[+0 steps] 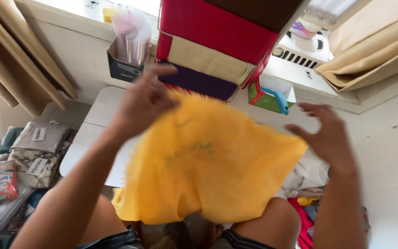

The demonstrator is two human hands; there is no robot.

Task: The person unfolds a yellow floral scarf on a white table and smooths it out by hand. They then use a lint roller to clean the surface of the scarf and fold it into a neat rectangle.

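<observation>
Spreading is the step in hand, as judged from the frame: one yellow cloth (203, 166) is held up over the lap, at the centre of the view, above the near edge of a small white table (98, 115).

Nearest the camera, two bare knees show at 6 o'clock, partly covered by the cloth's lower hem. The left hand (141, 103), at 10 o'clock from the cloth's centre, grips the upper left corner — fingers closed on the fabric, thumb side blurred. The right hand (330, 136), at 3 o'clock, is wide open with fingers splayed; it sits just beside the right edge, and whether it touches the fabric cannot be told. The next move would call for the right hand to close on that free edge so that both corners are under control and the cloth hangs flat.

At 9 o'clock, a pile of packaged fabrics (35, 154) lies on the floor — at least four labelled packs can be counted, the rest being cut off. At 4 o'clock, a loose heap of cloths (307, 177) shows white, red and yellow pieces; the number cannot be told.

Farther off, at 12 o'clock, one hanging fabric organiser (217, 44) shows red, cream and purple panels. At 11 o'clock stands one dark box of clear sleeves (126, 67); at 1 o'clock, one green and blue box (270, 99).
</observation>
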